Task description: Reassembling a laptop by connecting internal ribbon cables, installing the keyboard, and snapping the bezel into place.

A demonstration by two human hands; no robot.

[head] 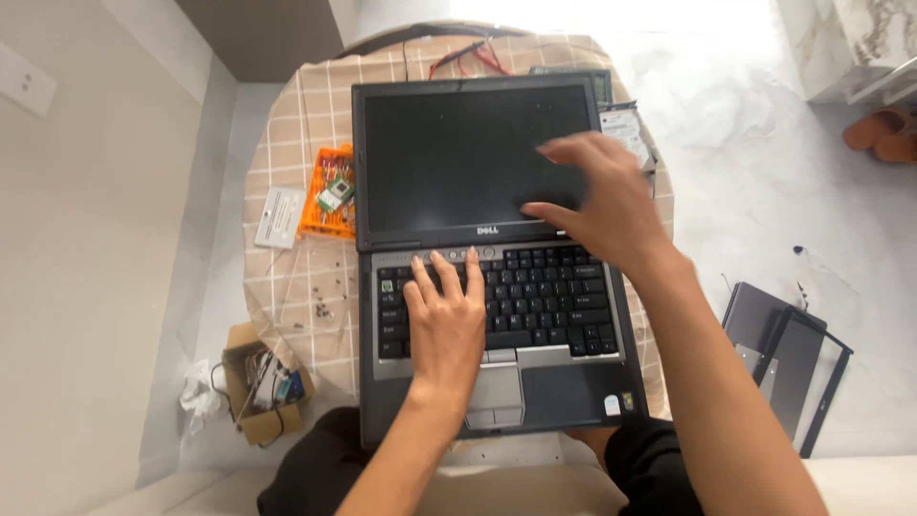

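We see the open grey laptop point(497, 287) filling most of the small checked round table point(287, 287), its upright screen point(473, 158) walling off the far side. Our left hand point(444, 320) lies flat across the keyboard's left half; our right hand point(602, 205) hovers before the screen's right edge, blocking passage there. The keyboard's right half and the palm rest lie unobstructed. Left of the laptop, an orange tray point(328, 196) and a white card point(280, 218) crowd the far strip; nearer, only tiny screws point(322, 308) dot the open cloth
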